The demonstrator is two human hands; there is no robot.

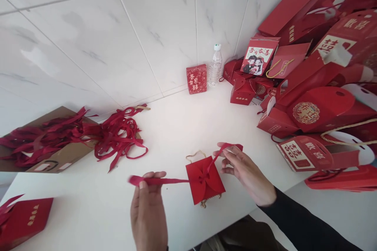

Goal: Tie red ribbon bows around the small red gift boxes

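Note:
A small red gift box (196, 174) with a gold cord handle sits on the white table, its top flaps folded together. A red ribbon (173, 181) runs through the middle of the flaps. My left hand (149, 208) pinches one end, and that length is stretched nearly straight to the left of the box. At the upper right, my right hand (243, 166) grips the other end between thumb and fingers, just beyond the box's corner. Neither hand touches the box itself.
A cardboard box (70, 155) overflowing with red ribbons (119, 135) stands at left. Another red box (29, 217) is at the lower left. By the tiled wall are a red card box (196, 79) and a plastic bottle (215, 66). Red gift boxes (321, 106) pile up at right.

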